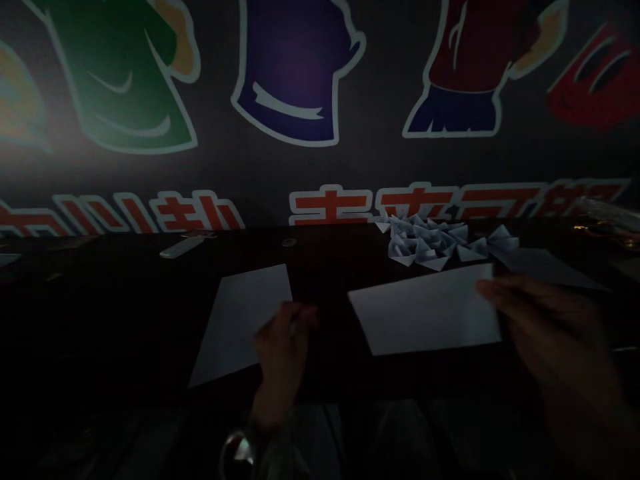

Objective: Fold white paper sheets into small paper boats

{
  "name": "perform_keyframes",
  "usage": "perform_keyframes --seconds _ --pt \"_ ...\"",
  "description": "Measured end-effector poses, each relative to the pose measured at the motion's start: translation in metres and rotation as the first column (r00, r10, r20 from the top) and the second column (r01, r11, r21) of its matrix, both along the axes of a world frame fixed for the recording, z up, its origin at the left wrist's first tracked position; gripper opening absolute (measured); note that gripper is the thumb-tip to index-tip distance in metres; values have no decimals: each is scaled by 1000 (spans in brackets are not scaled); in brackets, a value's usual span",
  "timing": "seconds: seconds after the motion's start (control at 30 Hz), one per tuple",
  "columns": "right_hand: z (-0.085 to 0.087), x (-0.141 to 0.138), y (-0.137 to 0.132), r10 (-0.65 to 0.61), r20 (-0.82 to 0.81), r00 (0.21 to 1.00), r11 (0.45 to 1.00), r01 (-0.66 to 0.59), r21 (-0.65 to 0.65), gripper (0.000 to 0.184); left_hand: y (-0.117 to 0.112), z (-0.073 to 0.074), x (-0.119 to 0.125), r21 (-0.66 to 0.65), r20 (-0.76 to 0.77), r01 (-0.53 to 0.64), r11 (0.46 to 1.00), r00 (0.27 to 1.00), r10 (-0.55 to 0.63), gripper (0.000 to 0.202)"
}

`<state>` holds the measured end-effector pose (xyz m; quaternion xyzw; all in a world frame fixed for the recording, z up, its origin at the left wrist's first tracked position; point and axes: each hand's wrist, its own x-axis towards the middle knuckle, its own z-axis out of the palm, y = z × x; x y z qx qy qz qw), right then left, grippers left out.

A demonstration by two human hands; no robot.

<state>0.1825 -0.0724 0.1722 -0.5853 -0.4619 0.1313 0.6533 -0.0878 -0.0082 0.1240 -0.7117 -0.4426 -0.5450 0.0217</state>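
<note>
Two white paper sheets lie on a dark table (150, 300). My left hand (283, 360) hovers over the lower right corner of the left sheet (240, 320), its fingers bunched and blurred around something thin and small. My right hand (545, 333) grips the right edge of the wider sheet (425, 312). A grey sheet of paper (543, 267) lies just beyond that hand. Farther back is a heap of folded paper boats (425, 241), out of reach of both hands.
A white oblong object (183, 247) and a small round item (289, 242) lie at the far edge of the table. Shiny clutter (600, 227) sits at the back right. Behind the table rises a printed wall banner (295, 80) with cartoon clothing and red characters.
</note>
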Motion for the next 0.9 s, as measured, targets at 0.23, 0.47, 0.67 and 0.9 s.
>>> perform_keyframes --seconds 0.23,0.47,0.67,0.9 --pt "8 -17 -5 185 189 964 982 -173 -78 20 -17 33 15 -124 -124 317 940 935 -332 27" --pt "15 -25 -2 391 297 871 917 -341 -207 20 -23 37 22 -415 -123 485 770 808 -576 22" --pt "25 -41 -5 565 271 779 794 -424 -436 24 -29 34 16 -516 -82 545 660 736 -672 27" --pt "18 -10 2 408 16 913 896 -398 -195 23 -25 32 -1 -564 66 534 630 790 -610 32"
